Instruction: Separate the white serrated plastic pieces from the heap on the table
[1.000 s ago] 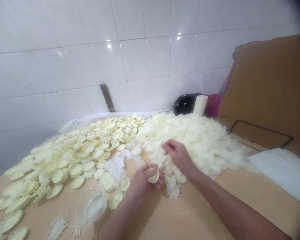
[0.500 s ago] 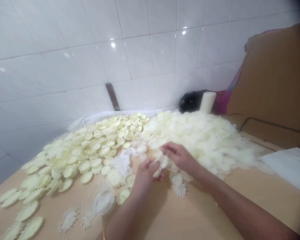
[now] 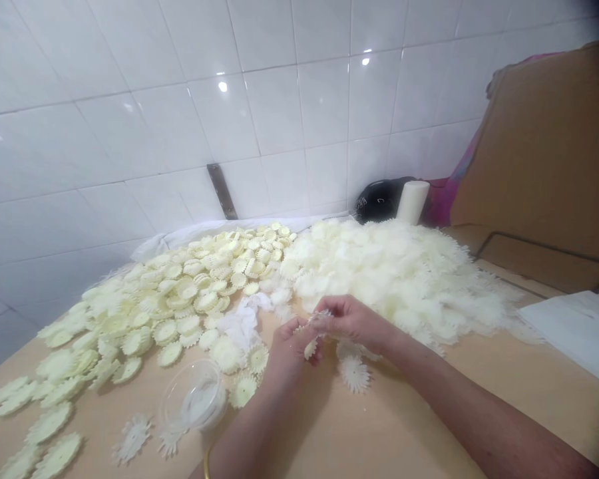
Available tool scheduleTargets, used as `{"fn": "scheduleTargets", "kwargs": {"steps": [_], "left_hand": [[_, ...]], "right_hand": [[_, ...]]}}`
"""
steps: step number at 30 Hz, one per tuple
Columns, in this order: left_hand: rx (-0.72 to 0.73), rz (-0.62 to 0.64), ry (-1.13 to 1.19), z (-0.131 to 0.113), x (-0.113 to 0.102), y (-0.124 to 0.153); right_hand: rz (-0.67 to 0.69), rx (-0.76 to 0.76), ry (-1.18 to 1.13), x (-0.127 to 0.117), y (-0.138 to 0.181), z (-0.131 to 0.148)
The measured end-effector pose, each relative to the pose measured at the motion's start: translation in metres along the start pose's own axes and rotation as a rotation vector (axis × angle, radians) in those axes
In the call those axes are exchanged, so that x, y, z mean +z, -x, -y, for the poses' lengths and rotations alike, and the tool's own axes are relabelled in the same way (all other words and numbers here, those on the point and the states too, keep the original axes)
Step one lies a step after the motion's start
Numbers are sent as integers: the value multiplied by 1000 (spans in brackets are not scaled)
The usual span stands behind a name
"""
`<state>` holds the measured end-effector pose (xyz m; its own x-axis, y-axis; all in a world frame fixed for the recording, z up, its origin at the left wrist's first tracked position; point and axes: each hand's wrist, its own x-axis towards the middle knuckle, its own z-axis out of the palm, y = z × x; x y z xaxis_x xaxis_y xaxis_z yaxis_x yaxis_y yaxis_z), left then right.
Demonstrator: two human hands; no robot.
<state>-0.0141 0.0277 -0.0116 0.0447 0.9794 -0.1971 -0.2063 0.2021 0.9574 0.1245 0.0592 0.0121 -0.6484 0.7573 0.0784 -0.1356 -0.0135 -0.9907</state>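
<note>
My left hand [image 3: 288, 356] is closed around a cream disc with a toothed edge [image 3: 310, 349], its rim showing below the fingers. My right hand [image 3: 355, 324] pinches a thin white piece with a serrated edge [image 3: 321, 320] against the left fingertips. Fingers hide part of both pieces, so I cannot tell how they join. Under the right wrist, a loose white petal-edged cutout [image 3: 354, 374] lies on the table. A clear round tub [image 3: 194, 397] with white contents stands left of my left forearm.
Thick cream toothed discs [image 3: 180, 303] are heaped on the left of the table [image 3: 404, 426]. A big pile of thin, fluffy white cutouts [image 3: 379, 273] covers the back right. Behind it are a white cylinder [image 3: 412, 202] and a black bag [image 3: 379, 199]. Cardboard [image 3: 539, 153] leans at right.
My right hand has come slightly down and closer to the left one. The white piece, spread out before, is now gathered between the fingertips of both hands.
</note>
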Motion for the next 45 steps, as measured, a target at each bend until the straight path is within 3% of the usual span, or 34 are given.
{"fn": "scheduleTargets", "kwargs": {"steps": [7, 15, 18, 20, 23, 25, 29, 34, 39, 42, 45], "left_hand": [[-6, 12, 70, -2, 5, 5], [-9, 146, 81, 3, -3, 0], [3, 101, 45, 3, -2, 0], [15, 26, 2, 4, -2, -1], [-2, -86, -104, 6, -3, -3], [-33, -104, -163, 7, -4, -4], [-83, -72, -55, 5, -2, -2], [-91, -12, 210, -1, 1, -2], [-50, 52, 118, 1, -3, -4], [-15, 144, 67, 4, -5, -3], [28, 160, 26, 6, -6, -3]], "right_hand": [[-130, 4, 70, 0, -2, -4], [-312, -86, 423, -4, -5, -12], [-360, -88, 465, -6, -5, -10], [-481, -125, 546, -8, -4, -8], [-669, -210, 788, -11, -4, -6], [-716, -261, 939, -12, -4, -7], [-684, -339, 1041, -14, -5, -10], [-656, -357, 960, -12, -4, -7], [-548, -327, 844, -6, -2, -5], [-428, -285, 754, 0, -3, -7], [-326, -229, 691, 2, -3, -11]]}}
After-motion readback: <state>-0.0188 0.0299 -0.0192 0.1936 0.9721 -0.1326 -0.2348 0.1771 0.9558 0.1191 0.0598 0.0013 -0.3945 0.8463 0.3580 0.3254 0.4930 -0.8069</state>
